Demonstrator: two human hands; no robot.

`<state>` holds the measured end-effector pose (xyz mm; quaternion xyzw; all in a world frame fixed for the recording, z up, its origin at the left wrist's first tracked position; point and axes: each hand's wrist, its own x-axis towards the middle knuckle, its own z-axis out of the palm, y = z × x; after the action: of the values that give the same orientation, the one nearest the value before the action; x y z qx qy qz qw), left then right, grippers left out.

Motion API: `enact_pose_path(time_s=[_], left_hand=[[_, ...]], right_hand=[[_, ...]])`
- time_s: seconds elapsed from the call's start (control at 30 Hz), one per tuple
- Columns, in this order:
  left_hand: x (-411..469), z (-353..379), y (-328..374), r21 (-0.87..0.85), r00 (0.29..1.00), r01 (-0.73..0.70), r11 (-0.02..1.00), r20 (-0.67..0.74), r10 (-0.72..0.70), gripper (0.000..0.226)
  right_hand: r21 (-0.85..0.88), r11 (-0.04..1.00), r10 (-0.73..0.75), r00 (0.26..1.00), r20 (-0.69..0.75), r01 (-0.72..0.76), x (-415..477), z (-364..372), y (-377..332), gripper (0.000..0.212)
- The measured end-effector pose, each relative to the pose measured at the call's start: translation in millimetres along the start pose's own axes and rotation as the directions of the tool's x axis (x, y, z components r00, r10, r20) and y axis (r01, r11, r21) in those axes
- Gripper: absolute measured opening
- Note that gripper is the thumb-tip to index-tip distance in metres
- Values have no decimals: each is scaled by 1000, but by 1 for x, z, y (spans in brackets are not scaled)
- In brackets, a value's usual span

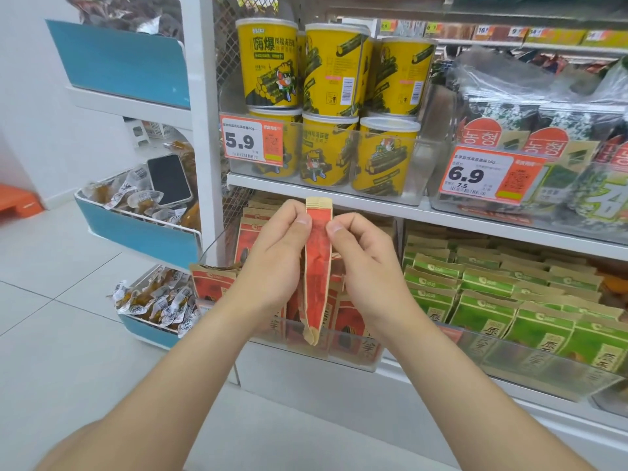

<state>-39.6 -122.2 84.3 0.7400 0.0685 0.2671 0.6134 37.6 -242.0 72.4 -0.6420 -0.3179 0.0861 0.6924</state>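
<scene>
Your left hand [273,256] and right hand [367,265] are bare, as are both forearms [190,385] down to the edge of view. Your thumbnails [334,228] are cut short

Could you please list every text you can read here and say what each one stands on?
"嗨爆": yellow canisters.
"5.9": left price tag, below them.
"6.9", "7.5": right price tag.
"농형": seaweed packs.
The red packet, pinched by left hand and right hand: nothing readable.
The upper shelf tags: blurred.
</scene>
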Motion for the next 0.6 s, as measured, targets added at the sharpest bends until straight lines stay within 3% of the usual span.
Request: enact_pose_path(time_s=[0.17, 0.33, 0.47, 0.53, 0.6], left_hand=[[0, -7, -1, -9, 1000, 3, 1000, 3, -3, 30], [2, -8, 3, -59, 994, 1, 998, -105, -7, 31], [6, -12, 4, -221, 985, -21, 975, -173, -18, 26], [7, -14, 3, -253, 988, -38, 967, -157, -2, 25], [7, -16, 4, -286, 997, -44, 957, -80, 22, 20]], right_hand=[[-11, 1000, -16, 1000, 14, 16, -2, 1, -7, 21], [-168, 983, -54, 990, 127, 75, -6, -1, -11, 8], [-199, 979, 96, 956, 279, -40, -13, -1, -9, 29], [-148, 987, 100, 960, 263, -62, -14, 0, -10, 28], [-121, 993, 15, 984, 175, 6, -14, 0, -10, 28]])
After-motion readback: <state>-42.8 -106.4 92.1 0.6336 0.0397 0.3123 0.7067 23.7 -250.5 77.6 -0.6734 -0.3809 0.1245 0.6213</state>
